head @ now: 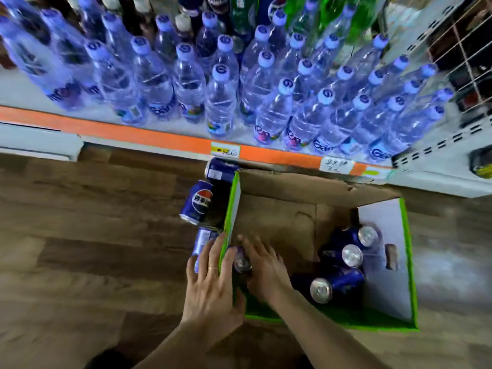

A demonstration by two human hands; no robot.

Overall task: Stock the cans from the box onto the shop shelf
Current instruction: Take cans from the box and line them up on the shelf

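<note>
Reaching into the open brown cardboard box with green edges, both hands close on one blue aluminium drink can at its near-left corner. The right hand curls round the can; the left hand lies spread over the box's left wall, thumb touching the can. Judged step: picking up. Next, lift clear and carry up to the white shop shelf with orange edge strip. Three cans lie right of the hands; three more beyond the left fingers, outside.
</note>
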